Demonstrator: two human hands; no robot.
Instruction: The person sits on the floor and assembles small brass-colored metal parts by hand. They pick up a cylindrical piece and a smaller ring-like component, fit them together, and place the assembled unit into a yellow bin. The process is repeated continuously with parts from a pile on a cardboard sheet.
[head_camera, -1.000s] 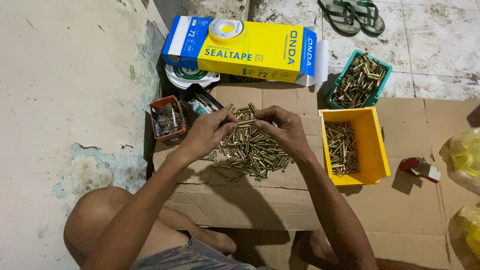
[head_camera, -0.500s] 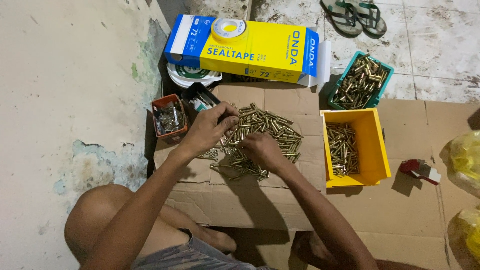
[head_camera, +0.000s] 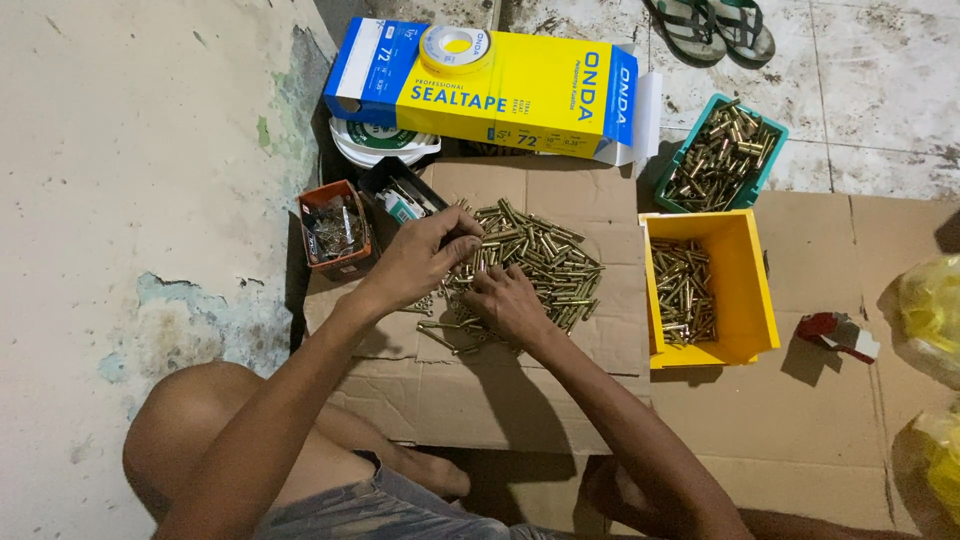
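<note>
Meanwhile left hand (head_camera: 425, 255) grip pinched on brass pieces (head_camera: 535, 262); right hand (head_camera: 508, 303) flat, open on pile.

The one camera sat on my head and looked steeply down and forward, close over my knees and forearms. It took in the cardboard (head_camera: 500, 400) on the floor before me, reaching as far as the sandals (head_camera: 712, 25) at the top edge.

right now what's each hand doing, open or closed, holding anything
Left hand: fingers curled over the pile of brass pieces; what it pinches cannot be told.
Right hand: open, palm down, fingers spread on the pile, gripping nothing visible.
</note>
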